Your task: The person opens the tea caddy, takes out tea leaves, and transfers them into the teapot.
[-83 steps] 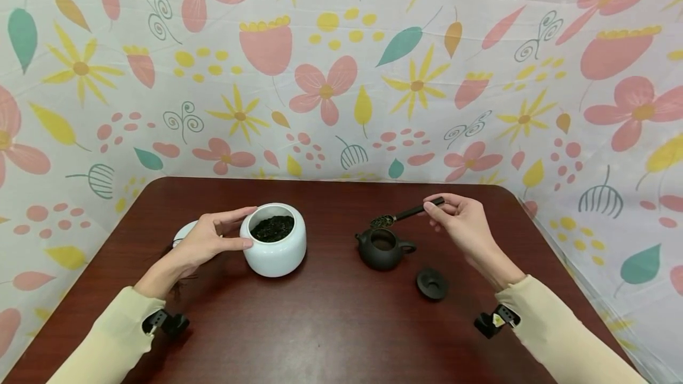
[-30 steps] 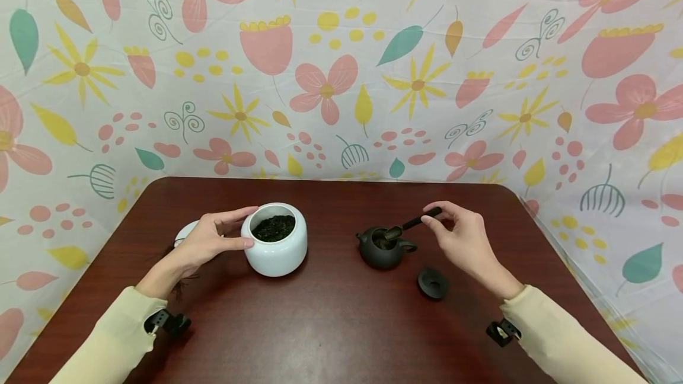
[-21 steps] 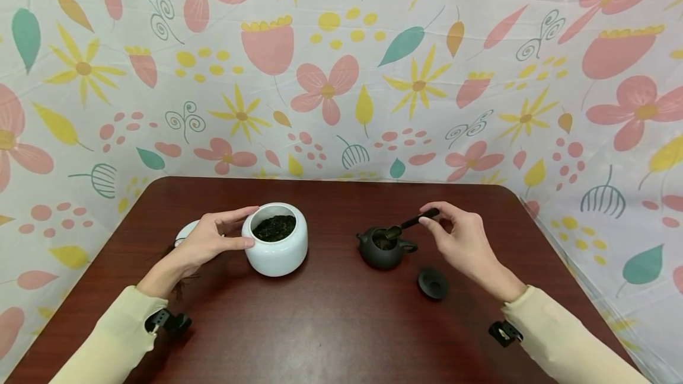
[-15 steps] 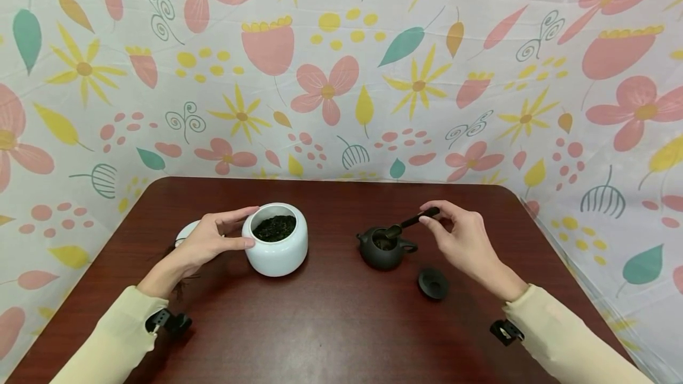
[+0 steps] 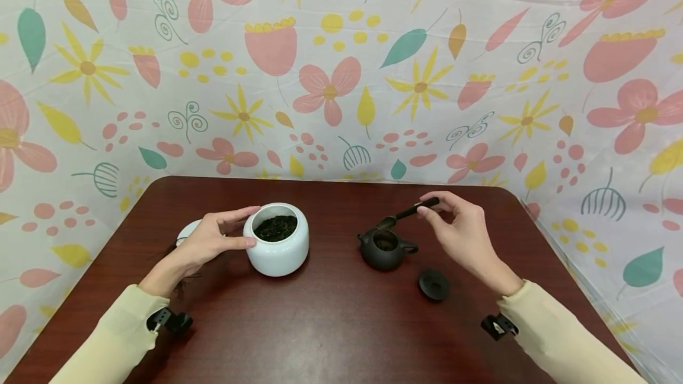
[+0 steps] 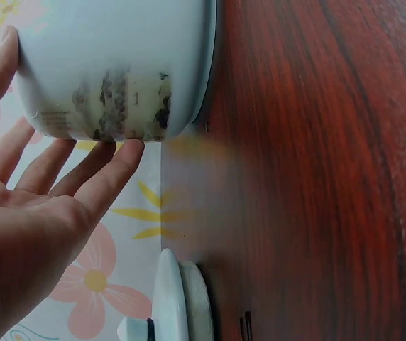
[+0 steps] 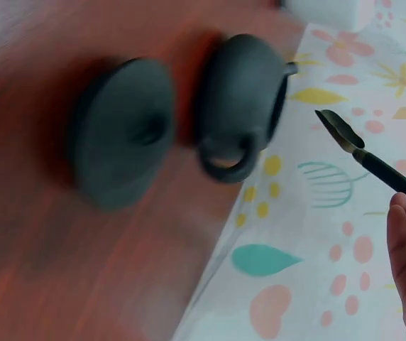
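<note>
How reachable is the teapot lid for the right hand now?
Likely yes: the teapot lid lies unobstructed near the right hand, though the scoop it holds may need setting down first.

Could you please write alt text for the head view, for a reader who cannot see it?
A person's right grip holds a dark scoop above an open black teapot, while the left grip holds a white jar of dark leaves. The teapot's lid lies nearby on a reddish-brown table, before a floral backdrop.
</note>
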{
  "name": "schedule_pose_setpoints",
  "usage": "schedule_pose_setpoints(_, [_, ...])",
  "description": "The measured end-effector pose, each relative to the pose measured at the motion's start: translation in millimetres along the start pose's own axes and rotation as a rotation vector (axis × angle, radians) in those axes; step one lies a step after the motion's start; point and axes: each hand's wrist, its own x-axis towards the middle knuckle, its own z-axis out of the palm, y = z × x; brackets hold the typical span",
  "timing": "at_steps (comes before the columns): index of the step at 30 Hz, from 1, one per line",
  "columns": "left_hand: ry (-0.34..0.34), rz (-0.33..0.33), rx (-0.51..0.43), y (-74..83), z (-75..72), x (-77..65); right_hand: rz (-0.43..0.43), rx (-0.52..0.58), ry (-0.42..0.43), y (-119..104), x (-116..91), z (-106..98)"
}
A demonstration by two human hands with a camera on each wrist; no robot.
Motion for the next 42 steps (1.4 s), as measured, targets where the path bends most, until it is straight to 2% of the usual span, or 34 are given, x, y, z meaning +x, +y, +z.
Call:
schedule_pose_setpoints(8, [0.005, -0.004, -0.005, -1.8, -0.1, 1.0, -0.005, 0.179, -0.035, -39.3, 29.3, 26.1])
schedule_pose_setpoints(14, [0.000, -0.005, -0.017, -1.7, -0.4, 0.8, -0.079, 0.334, -0.062, -62.3, 46.9, 53.9])
schedule_pose_setpoints(19, [0.000, -0.007, -0.011, -1.6, -1.1, 0.6, -0.131, 0.387, -0.087, -74.0, 56.5, 78.6])
schedule_pose_setpoints(29, [-0.005, -0.001, -0.015, -0.8, -1.0, 1.0, -0.136, 0.364, -0.150, -93.6, 64.4, 121.6])
schedule_pose_setpoints(42, [-0.009, -0.016, -0.016, 1.7, -1.5, 1.4, -0.224, 0.237, -0.242, -89.1, 66.6, 155.8])
